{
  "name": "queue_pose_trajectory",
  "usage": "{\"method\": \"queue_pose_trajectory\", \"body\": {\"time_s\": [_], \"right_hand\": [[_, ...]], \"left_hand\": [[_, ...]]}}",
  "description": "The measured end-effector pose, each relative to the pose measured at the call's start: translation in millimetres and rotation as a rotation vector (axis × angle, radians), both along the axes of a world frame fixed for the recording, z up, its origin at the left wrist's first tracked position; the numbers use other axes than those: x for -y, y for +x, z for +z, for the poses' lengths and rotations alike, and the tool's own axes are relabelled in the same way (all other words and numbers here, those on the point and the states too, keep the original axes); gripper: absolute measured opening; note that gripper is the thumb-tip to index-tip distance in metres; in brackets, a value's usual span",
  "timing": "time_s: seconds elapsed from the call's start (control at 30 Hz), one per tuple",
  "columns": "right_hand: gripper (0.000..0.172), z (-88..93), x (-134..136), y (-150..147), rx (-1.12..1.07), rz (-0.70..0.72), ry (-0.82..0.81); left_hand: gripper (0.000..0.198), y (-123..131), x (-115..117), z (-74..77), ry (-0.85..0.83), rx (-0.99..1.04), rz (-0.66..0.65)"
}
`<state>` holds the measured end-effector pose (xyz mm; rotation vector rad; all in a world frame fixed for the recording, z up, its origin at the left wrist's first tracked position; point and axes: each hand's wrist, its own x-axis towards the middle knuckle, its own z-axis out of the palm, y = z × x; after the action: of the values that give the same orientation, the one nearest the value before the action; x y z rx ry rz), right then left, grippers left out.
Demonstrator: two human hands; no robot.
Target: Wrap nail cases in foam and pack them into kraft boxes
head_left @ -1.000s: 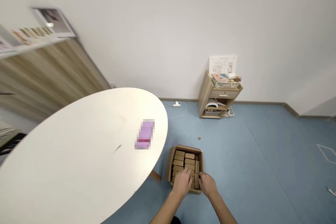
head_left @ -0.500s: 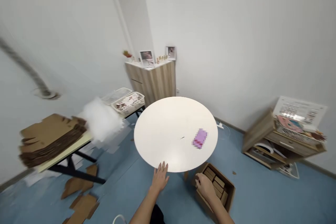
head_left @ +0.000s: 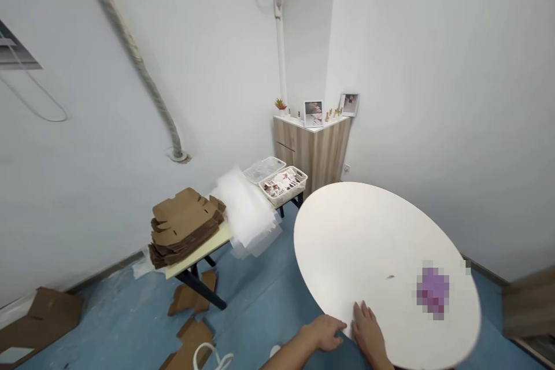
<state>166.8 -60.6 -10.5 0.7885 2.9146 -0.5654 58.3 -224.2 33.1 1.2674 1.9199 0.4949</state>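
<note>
A round white tabletop [head_left: 373, 243] fills the lower right of the view. My left hand [head_left: 324, 332] is at its near rim, fingertips against the edge, with nothing visible in it. My right hand [head_left: 366, 329] lies beside it, fingers spread on the tabletop. Farther across the surface is a pixelated purple object [head_left: 432, 292], well away from both hands. Its details are blurred.
To the left, a narrow table [head_left: 197, 248] carries a stack of flat cardboard blanks [head_left: 184, 225], clear plastic sheeting [head_left: 245, 211] and a white basket [head_left: 284, 185]. Cardboard scraps [head_left: 191, 338] lie on the blue floor. A wooden corner cabinet [head_left: 312, 156] stands behind.
The view has swung left, and the cardboard box of blocks has left the frame. My right hand has moved from the box to the table rim, next to my left hand.
</note>
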Motion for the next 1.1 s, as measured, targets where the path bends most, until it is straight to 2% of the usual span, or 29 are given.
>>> {"method": "queue_pose_trajectory", "body": {"time_s": [0.1, 0.17, 0.23, 0.33, 0.43, 0.5, 0.63, 0.83, 0.97, 1.03, 1.1], "right_hand": [[0.047, -0.2, 13, -36, 0.088, -0.054, 0.051], [0.044, 9.9, 22, -75, 0.090, -0.033, 0.066], [0.043, 27.5, 31, -125, 0.053, 0.024, 0.058], [0.043, 61.0, 48, -213, -0.008, 0.103, 0.035], [0.040, 92.3, 64, -304, -0.087, 0.193, 0.048], [0.037, 109.0, 72, -362, -0.146, 0.257, 0.064], [0.030, 133.6, 84, -469, -0.250, 0.356, 0.108], [0.027, 150.4, 120, -606, -0.292, 0.504, 0.075], [0.036, 145.5, 157, -671, -0.204, 0.607, 0.069], [0.039, 140.9, 173, -691, -0.159, 0.634, 0.085], [0.034, 137.2, 183, -703, -0.120, 0.643, 0.113]], "left_hand": [[0.050, -60, 57, 18.4, 0.033, -0.010, 0.164], [0.049, -105, 95, 34.8, 0.018, -0.038, 0.279], [0.049, -148, 127, 52.0, 0.023, -0.056, 0.389], [0.048, -210, 159, 73.6, 0.055, -0.065, 0.538], [0.050, -267, 178, 83.2, 0.120, -0.072, 0.649], [0.048, -302, 187, 81.9, 0.187, -0.096, 0.713], [0.043, -372, 192, 68.9, 0.266, -0.151, 0.840], [0.042, -467, 178, 58.8, 0.334, -0.049, 1.072], [0.046, -505, 176, 55.3, 0.425, 0.087, 1.269], [0.045, -516, 178, 52.7, 0.464, 0.134, 1.313], [0.045, -524, 180, 50.8, 0.479, 0.181, 1.331]]}}
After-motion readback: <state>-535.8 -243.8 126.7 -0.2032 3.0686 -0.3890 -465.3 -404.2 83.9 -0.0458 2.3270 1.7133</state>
